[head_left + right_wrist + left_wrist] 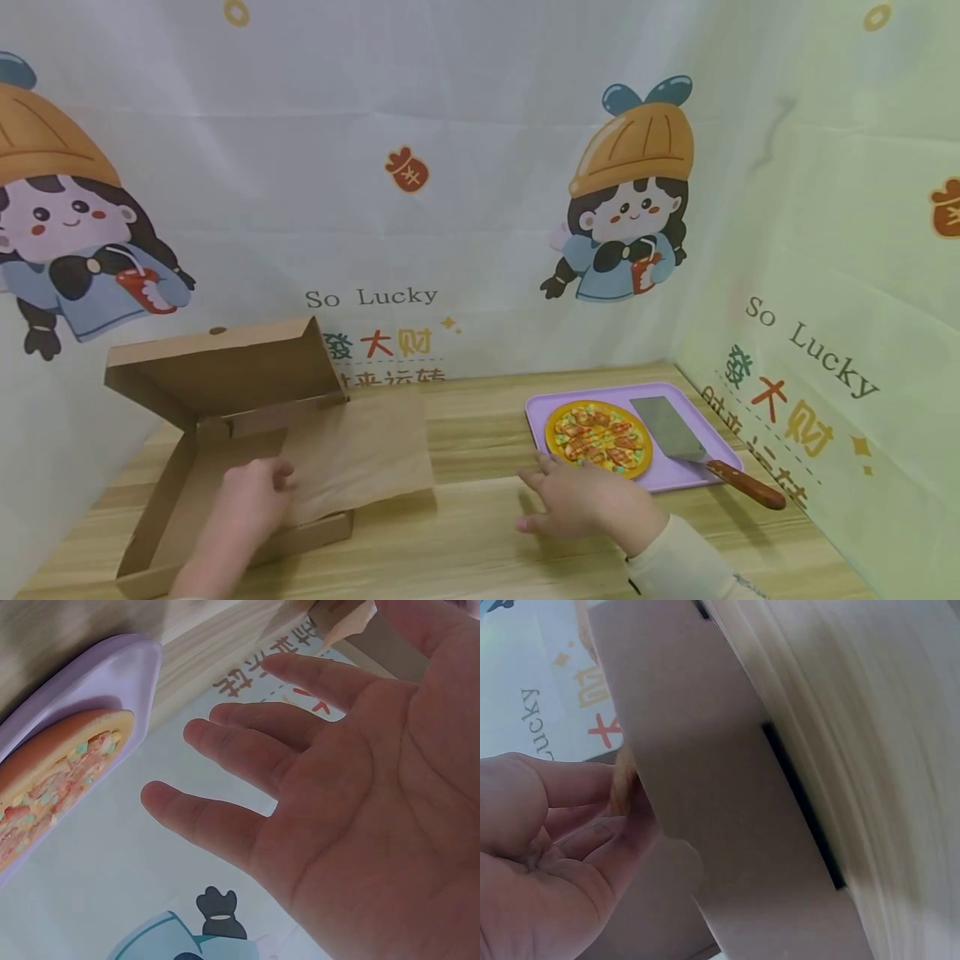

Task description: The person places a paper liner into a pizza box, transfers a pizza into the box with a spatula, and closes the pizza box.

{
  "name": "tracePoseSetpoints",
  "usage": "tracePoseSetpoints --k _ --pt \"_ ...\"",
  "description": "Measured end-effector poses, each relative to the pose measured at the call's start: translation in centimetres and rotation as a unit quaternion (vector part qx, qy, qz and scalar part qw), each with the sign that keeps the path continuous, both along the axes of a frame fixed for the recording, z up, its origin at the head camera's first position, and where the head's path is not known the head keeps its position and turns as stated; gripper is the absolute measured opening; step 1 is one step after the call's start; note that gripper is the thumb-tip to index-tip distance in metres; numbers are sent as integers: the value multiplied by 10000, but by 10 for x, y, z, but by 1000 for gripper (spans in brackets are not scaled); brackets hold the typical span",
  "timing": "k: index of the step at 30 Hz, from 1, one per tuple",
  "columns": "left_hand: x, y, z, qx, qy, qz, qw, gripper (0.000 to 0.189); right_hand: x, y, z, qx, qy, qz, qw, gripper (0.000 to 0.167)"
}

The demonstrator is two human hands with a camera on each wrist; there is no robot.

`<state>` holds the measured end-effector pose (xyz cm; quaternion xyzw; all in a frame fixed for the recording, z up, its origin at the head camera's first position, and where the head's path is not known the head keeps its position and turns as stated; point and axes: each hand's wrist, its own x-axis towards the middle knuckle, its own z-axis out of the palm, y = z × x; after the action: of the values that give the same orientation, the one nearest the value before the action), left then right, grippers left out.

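An opened cardboard pizza box (161,500) stands on the left, its lid (225,375) raised at the back. A sheet of brown paper (360,450) lies partly in the box and sticks out past its right side. My left hand (251,504) is over the box and pinches the paper's left edge between thumb and fingers; the left wrist view shows the hand (555,847) behind the box wall (705,750). With fingers spread, my right hand (577,500) hovers near the front left of a purple tray (697,400), holding nothing. A toy-like pizza (600,433) lies on that tray.
Beside the pizza a flat metal spatula (671,429) rests on the tray, its wooden handle (750,485) reaching over the right edge. The wood-grain table (465,533) meets a printed cloth backdrop (480,208) behind and on the right.
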<state>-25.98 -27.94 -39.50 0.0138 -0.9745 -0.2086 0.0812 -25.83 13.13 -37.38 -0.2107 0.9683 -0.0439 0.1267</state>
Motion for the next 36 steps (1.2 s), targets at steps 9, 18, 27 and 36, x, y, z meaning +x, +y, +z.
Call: tracePoseSetpoints --k 9,18,27,36 --pt "-1 -26 -2 -273 -371 223 9987 38 -1 2 2 20 -67 -75 9999 77" --pt "0 -48 -5 -395 -588 398 9967 38 -1 6 0 -40 -98 -134 9999 76" --pt "5 -67 -8 -510 -414 483 9967 32 -2 9 -2 -46 -101 -126 9999 76" --pt "9 -84 -12 -458 -195 632 9968 32 -2 10 -4 -91 -88 -99 9999 77"
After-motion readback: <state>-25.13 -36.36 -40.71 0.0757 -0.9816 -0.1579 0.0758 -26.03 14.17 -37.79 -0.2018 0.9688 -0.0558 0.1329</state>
